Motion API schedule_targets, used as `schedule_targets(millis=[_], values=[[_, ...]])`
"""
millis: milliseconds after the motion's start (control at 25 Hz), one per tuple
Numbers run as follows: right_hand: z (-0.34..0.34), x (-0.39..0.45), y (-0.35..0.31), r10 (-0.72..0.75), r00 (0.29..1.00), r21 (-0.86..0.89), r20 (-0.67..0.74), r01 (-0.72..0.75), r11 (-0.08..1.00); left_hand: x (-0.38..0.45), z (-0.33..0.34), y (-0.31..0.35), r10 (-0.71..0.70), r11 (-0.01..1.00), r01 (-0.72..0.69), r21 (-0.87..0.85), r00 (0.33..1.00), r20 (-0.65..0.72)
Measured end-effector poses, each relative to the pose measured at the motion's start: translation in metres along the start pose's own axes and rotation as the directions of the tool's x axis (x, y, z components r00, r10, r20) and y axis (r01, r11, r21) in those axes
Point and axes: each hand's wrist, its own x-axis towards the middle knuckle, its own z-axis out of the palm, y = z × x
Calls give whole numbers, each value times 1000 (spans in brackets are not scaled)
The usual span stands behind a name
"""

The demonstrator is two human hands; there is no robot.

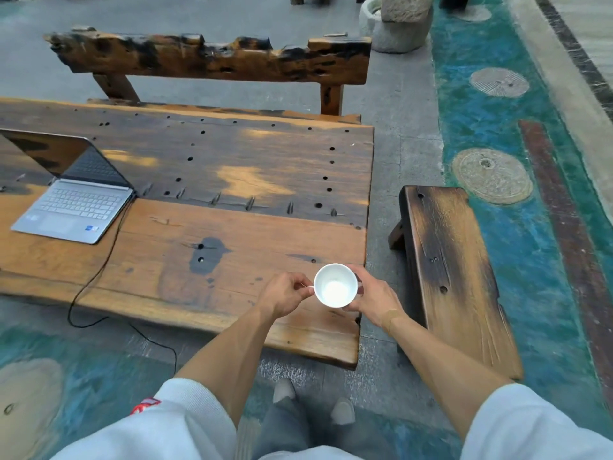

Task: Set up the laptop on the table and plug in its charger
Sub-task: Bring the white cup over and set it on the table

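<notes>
This is an outdoor seating spot, the kind found in a courtyard or a tea garden. A long rough plank table (232, 180), full of old bolt holes, stands on grey stone paving (403, 134). Weathered wooden benches (454, 267) sit beside and behind it. Old millstones (492, 175) lie set into a blue-green painted strip of ground, and a stone trough (396, 24) stands beyond.

The cup (335, 285) is white. The laptop (71, 207) is silver with white keys, and its cable (99, 270) is black. The table (232, 194) is orange-brown wood with dark patches. The floor (530, 244) is blue-green.
</notes>
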Motion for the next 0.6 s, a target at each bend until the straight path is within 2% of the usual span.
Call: schedule_targets(millis=[320,600], values=[[28,-19,19,79,996,-25,33,-78,997,-14,25,-17,-18,1000,18,-8,996,87],[57,-33,37,198,978,-50,60,-196,979,-17,54,-34,-15,993,-8,119,981,194]])
